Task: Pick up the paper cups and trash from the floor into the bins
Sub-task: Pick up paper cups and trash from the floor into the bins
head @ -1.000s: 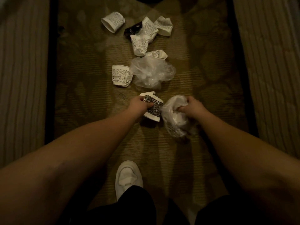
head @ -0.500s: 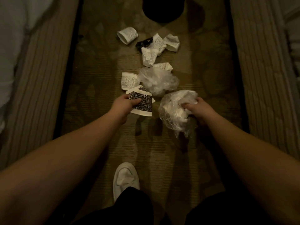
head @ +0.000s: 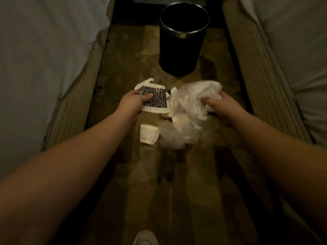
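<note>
Carrying trash toward the bin [head: 184,38], nothing dropped in yet as far as visible; bin interior is too dark to tell contents. Left hand [head: 133,102] grips a flattened dark printed cup [head: 155,99], fingers curled round it, held short of the bin and to its left. Right hand [head: 217,105] clutches a crumpled plastic bag [head: 185,110], fingers dug into it, short of the bin and to its right. Still on the carpet [head: 177,183] nearer the person than the bin: a white cup [head: 148,134], plus white scraps partly hidden behind the bag, count unclear. So two items in hand, several left to collect. Versus the earlier frames: view has tipped up, the bin now shows whole where only its base edge showed, both hands have lifted their loads off the floor and moved toward it, and most of the cup pile is now hidden behind the hands. A white shoe [head: 145,238] shows at the bottom edge.
</note>
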